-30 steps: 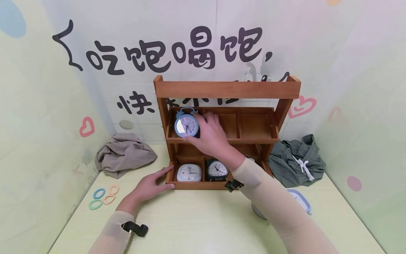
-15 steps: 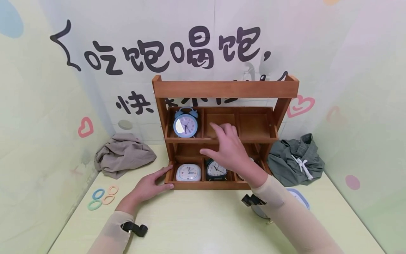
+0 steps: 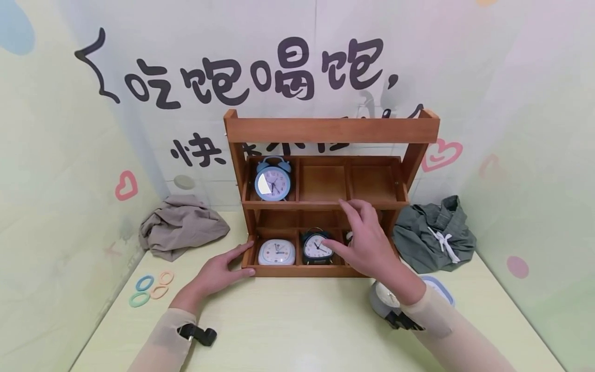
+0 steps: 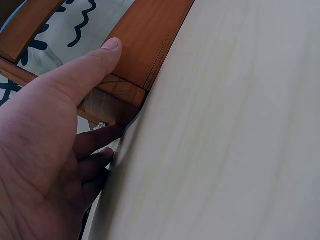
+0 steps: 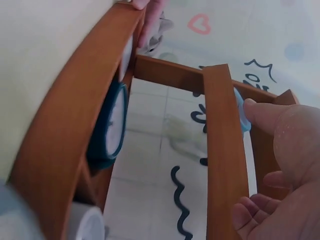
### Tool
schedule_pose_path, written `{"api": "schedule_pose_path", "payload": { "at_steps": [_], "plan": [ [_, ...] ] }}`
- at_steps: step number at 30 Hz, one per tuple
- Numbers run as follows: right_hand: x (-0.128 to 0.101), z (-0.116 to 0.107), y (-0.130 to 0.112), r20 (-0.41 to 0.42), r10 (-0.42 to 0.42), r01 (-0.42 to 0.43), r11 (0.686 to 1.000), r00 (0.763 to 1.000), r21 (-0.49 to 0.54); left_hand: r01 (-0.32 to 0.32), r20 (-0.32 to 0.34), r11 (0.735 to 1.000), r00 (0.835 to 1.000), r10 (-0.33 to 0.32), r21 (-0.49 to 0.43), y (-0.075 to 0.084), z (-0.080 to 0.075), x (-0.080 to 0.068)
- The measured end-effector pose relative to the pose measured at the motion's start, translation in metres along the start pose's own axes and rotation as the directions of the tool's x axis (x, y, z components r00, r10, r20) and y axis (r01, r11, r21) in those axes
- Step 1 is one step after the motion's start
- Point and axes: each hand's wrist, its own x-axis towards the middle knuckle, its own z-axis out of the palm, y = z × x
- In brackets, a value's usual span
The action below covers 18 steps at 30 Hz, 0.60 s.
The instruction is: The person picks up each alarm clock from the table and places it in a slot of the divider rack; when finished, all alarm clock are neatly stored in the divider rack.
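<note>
My left hand (image 3: pixel 223 271) holds the lower left corner of a wooden two-tier shelf (image 3: pixel 332 130), thumb on the front board and fingers around the side. My right hand (image 3: pixel 369 240) holds nothing, its thumb and fingers apart in front of the lower tier. A light blue twin-bell alarm clock (image 3: pixel 272 183) stands in the upper left compartment. Below it are a white rounded clock (image 3: pixel 277 252) at left and a dark green alarm clock (image 3: pixel 317 247) in the middle. The right hand mostly hides whatever sits in the lower right compartment.
A grey round clock (image 3: pixel 381 300) and a blue-rimmed clock (image 3: pixel 439 289) are on the table by the right forearm. Brown cloth (image 3: pixel 181 227) lies left of the shelf, dark green cloth (image 3: pixel 434 240) right of it. Several coloured rings (image 3: pixel 144 283) lie at the left.
My right hand has let go of the light blue alarm clock in the upper left compartment and moved down and right. The left hand has stayed at the shelf corner.
</note>
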Motion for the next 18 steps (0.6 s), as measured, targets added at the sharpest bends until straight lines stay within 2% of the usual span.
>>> {"api": "schedule_pose_path", "payload": {
  "at_steps": [11, 18],
  "plan": [
    [-0.038, -0.012, 0.044, 0.102, -0.056, 0.058, 0.998, 0.993, -0.013, 0.005, 0.004, 1.0, 1.0, -0.005, -0.005, 0.002, -0.001, 0.001],
    [-0.057, -0.023, 0.069, 0.209, -0.078, 0.084, 0.996, 0.975, -0.017, 0.007, 0.003, 1.0, 1.0, -0.006, -0.012, 0.002, -0.001, -0.001]
  ]
}}
